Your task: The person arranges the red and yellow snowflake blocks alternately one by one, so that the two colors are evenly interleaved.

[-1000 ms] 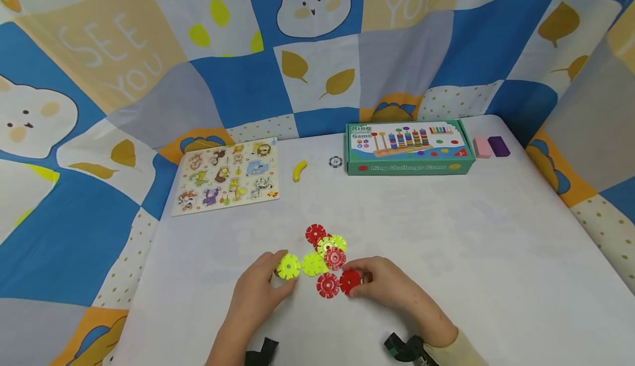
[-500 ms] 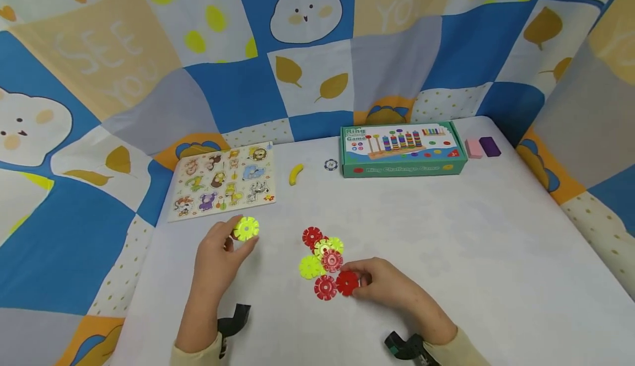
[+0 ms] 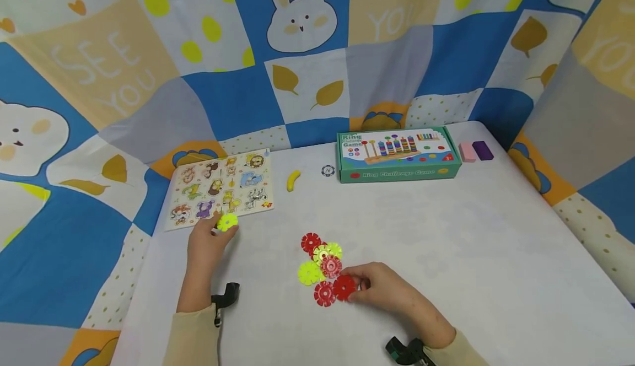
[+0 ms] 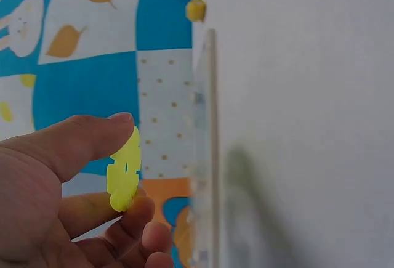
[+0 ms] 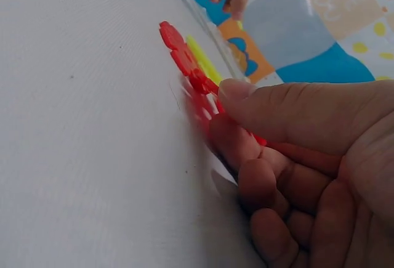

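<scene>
My left hand (image 3: pixel 204 249) pinches a yellow-green snowflake disc (image 3: pixel 227 222) between thumb and fingers, in front of the animal puzzle board (image 3: pixel 258 209). The left wrist view shows this disc (image 4: pixel 125 172) nearly edge-on, held off the table. At the right, my right hand (image 3: pixel 381 286) pinches a red snowflake disc (image 3: pixel 344 288) by its edge. Beside that disc lies another red disc (image 3: pixel 324 294). A linked or overlapping cluster of red discs (image 3: pixel 331 266) and yellow-green discs (image 3: pixel 310 273) sits just beyond; how they join is too small to tell.
A green ring game box (image 3: pixel 399 159) stands at the back, with a pink block (image 3: pixel 467 152) and a purple block (image 3: pixel 483 150) to its right. Left of the box lie a round black-and-white chip (image 3: pixel 328 171) and a toy banana (image 3: pixel 293 181). Patterned cloth (image 3: pixel 317 93) rises behind the table.
My left hand has carried the yellow-green disc away from the cluster, leftward and away from me to the puzzle board. The right hand stays on its red disc. The head view has shifted slightly.
</scene>
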Tool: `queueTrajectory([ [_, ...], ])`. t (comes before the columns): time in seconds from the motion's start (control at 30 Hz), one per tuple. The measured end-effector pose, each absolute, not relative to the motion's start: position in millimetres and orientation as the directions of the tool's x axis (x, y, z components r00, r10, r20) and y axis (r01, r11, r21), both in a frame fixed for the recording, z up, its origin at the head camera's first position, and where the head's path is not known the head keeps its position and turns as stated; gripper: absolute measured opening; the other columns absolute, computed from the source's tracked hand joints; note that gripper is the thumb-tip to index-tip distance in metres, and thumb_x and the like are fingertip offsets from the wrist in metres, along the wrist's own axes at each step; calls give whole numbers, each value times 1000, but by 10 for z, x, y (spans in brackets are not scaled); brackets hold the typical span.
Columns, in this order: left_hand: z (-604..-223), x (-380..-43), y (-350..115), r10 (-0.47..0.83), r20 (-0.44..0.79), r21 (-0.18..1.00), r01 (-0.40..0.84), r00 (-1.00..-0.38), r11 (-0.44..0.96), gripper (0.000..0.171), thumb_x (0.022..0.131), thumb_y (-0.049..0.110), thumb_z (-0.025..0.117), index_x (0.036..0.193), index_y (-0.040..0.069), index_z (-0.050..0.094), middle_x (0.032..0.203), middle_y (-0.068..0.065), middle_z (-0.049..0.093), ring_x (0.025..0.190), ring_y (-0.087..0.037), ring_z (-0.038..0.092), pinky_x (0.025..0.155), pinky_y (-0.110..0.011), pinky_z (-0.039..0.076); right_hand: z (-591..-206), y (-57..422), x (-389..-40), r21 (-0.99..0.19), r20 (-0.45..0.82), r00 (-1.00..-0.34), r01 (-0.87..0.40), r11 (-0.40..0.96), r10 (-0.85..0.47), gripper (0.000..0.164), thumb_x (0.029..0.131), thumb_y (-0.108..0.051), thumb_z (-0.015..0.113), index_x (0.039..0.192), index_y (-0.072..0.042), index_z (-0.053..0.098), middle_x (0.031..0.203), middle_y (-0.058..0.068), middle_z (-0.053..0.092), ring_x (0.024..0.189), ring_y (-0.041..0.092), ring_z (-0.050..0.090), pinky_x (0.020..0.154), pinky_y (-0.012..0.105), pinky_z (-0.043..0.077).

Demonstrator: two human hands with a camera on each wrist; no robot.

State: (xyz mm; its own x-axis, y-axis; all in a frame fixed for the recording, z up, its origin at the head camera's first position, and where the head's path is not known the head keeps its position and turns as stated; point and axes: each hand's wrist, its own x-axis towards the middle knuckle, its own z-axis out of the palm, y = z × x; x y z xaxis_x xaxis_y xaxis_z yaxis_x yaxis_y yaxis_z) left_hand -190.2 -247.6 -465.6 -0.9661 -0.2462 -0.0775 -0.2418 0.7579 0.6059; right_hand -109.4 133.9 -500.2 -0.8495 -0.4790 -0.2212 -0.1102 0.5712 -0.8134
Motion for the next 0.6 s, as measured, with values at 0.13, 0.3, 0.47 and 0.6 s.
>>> queueTrajectory([
  [0.13, -4815, -1986, -2548, -218, -108, 583, -239, -970, 777, 67, 88, 33, 66, 139, -2, 41, 125, -24, 48, 107, -37, 47, 86, -49, 41, -5035, 1339, -1107, -809, -218, -851, -117, 577, -478, 43, 76, -26, 79, 116, -17, 68, 68, -8, 53, 62, 9, 47, 52, 22, 40],
  [0.3, -4952, -2014, -2635, -194, -154, 553, -247, -969, 796, 66, 88, 32, 65, 138, -5, 42, 129, -27, 46, 114, -40, 45, 92, -52, 37, -5063, 1324, -1116, -814, -201, -860, -120, 569, -469, 43, 74, -30, 80, 114, -18, 69, 65, -9, 53, 57, 8, 47, 51, 23, 39],
  [0.47, -5017, -2055, -2650, -159, -185, 543, -236, -970, 806, 67, 87, 33, 67, 139, -1, 43, 126, -23, 46, 106, -34, 45, 90, -49, 37, -5062, 1320, -1127, -805, -208, -876, -100, 585, -436, 44, 74, -32, 80, 113, -17, 69, 62, -10, 55, 55, 7, 49, 52, 24, 42],
  [0.6, -5027, -2062, -2640, -153, -197, 524, -235, -969, 818, 65, 87, 33, 67, 141, 4, 43, 125, -22, 48, 101, -31, 45, 87, -48, 38, -5062, 1310, -1132, -800, -203, -880, -104, 591, -430, 45, 73, -32, 81, 114, -16, 69, 63, -10, 56, 55, 8, 49, 52, 24, 42],
])
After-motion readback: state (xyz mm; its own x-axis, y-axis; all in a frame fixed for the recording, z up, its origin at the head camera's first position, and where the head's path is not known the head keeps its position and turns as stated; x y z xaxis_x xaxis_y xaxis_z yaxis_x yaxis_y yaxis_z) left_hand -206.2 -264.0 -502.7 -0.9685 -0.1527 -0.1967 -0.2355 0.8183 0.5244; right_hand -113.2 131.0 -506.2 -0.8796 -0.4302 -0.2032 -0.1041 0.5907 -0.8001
